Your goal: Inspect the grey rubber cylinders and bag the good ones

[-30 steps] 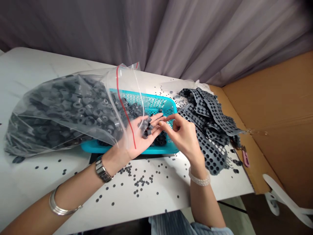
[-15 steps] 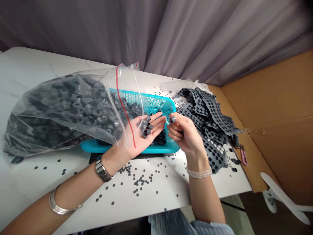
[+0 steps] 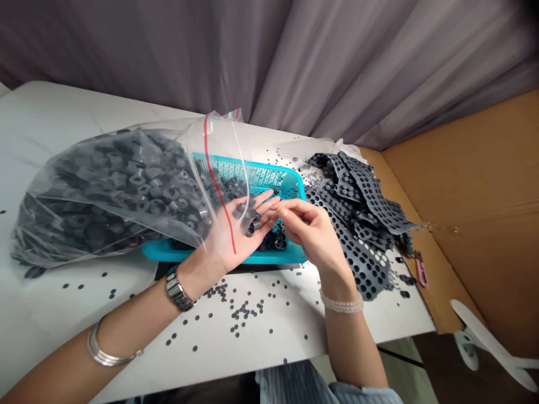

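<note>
My left hand [image 3: 248, 227] is palm up with its fingers stretched out, holding several small grey plastic rings [image 3: 251, 223] on it. The clear zip bag's [image 3: 126, 191] mouth, with a red stripe, lies over this palm and wrist; the bag bulges with many similar rings. Beside the left fingertips, my right hand [image 3: 309, 227] is closed, thumb and forefinger pinched together. Whatever it may hold is hidden by the fingers. Beneath both hands stands a turquoise basket [image 3: 236, 258] with dark rings inside, partly covered by the bag.
Perforated dark grey sheets [image 3: 366, 219] are heaped right of the basket. Pink-handled scissors [image 3: 421, 271] lie by the cardboard [image 3: 475, 196] on the right. Small dark discs [image 3: 246, 310] are scattered over the white table [image 3: 138, 348]. A grey curtain [image 3: 210, 62] hangs behind.
My right hand has moved left, to the left hand's fingertips. The grey ring seen earlier in its fingers no longer shows. My left hand stays nearly still under the bag's mouth.
</note>
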A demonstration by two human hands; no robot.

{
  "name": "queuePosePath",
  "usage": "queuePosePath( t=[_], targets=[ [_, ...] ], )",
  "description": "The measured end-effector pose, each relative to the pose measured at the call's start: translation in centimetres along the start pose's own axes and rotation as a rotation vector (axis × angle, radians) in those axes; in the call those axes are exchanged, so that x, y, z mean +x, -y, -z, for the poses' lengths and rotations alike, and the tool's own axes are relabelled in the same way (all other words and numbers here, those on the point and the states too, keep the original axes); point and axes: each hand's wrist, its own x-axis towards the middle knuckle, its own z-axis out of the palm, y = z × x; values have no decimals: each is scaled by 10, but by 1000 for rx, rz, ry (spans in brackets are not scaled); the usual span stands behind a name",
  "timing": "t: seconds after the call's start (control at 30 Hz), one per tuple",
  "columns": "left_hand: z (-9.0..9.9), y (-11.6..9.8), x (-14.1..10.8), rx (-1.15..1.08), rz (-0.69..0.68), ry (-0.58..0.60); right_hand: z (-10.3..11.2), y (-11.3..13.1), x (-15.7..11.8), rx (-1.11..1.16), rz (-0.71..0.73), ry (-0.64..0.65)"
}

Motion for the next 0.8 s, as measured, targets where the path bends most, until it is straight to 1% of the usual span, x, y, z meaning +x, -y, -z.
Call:
queuePosePath(
  t=[0.07,0.1,0.17,0.27,0.4,0.53,0.7,0.8],
  targets=[
    [1,-1,0,41,8,4,-4,1,-4,-280,90,45],
    [1,-1,1,55,10,3,-5,1,-5,-384,110,77],
    [1,-1,1,69,3,-4,-6,1,-6,-505,117,128],
    [-3,-1,0,83,-10,-21,-1,0,-5,-599,122,112],
    [-8,-2,-2,74,-14,-18,7,0,-5,-669,129,71],
    [-6,-1,-2,74,-21,10,10,3,-6,-687,129,108],
    [-2,-1,1,77,-26,-3,7,5,-8,-677,139,173],
    [-3,-1,0,82,-11,12,3,4,-7,-664,132,164]
  ],
)
